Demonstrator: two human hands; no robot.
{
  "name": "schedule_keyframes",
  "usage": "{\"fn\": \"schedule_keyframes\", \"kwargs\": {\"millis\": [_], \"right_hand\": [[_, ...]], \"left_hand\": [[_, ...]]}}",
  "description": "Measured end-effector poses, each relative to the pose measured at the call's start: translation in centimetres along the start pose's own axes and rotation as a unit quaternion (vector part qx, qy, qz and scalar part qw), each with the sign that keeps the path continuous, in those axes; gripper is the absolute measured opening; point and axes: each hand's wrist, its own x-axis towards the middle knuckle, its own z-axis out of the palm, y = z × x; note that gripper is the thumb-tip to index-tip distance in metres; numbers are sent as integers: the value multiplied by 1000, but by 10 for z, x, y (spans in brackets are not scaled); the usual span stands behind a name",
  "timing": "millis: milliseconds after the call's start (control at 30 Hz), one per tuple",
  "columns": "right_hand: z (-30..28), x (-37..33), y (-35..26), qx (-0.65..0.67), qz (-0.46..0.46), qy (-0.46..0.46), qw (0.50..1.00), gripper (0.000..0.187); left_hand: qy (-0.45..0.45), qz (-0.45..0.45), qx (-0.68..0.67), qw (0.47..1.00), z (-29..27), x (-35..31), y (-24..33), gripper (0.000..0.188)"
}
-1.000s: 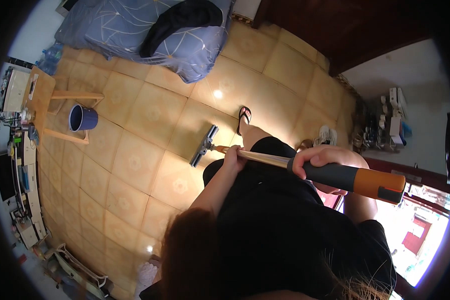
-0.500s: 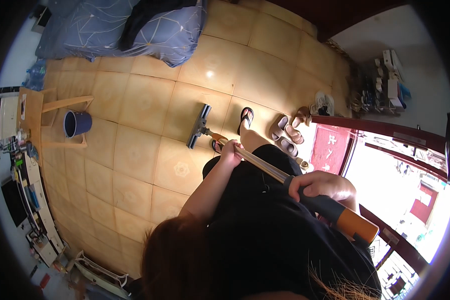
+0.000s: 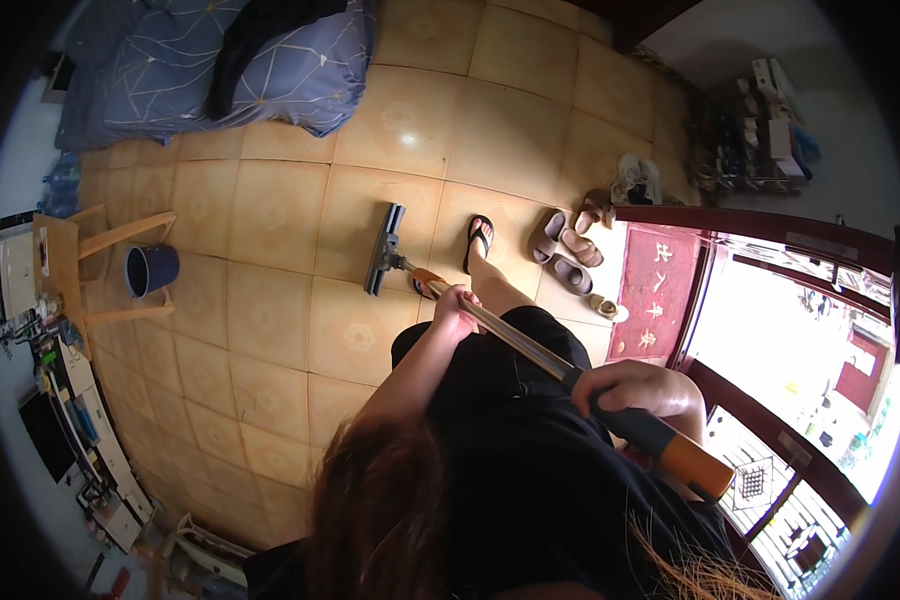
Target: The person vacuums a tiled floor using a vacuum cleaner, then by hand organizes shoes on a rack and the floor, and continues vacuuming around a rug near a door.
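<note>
Stands on tiled floor, holding a mop aslant before the body, with its head down just left of a sandalled foot. Curls right hand closed round grip, left hand closed round pole. Seems mid-stroke; calls next for steady two-handed steering.

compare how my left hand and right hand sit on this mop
The left hand is closed around the bare pole, while the right hand is curled over the dark grip.
The left hand is nearer the mop head; the right hand is nearer the orange end of the handle.
Both are bare, and both hold the same mop.
</note>
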Motion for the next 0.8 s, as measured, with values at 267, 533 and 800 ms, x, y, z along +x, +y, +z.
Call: {"fn": "schedule_keyframes", "kwargs": {"millis": [267, 533, 800], "right_hand": [[24, -56, -15, 341, 508, 209, 763, 51], [64, -128, 29, 399, 510, 284, 708, 43], [77, -169, 46, 203, 494, 224, 815, 44]], "left_hand": [[61, -55, 15, 996, -7, -2, -29, 24], [131, -89, 34, 987, -31, 11, -76, 12], [129, -23, -14, 991, -38, 15, -97, 24]]}}
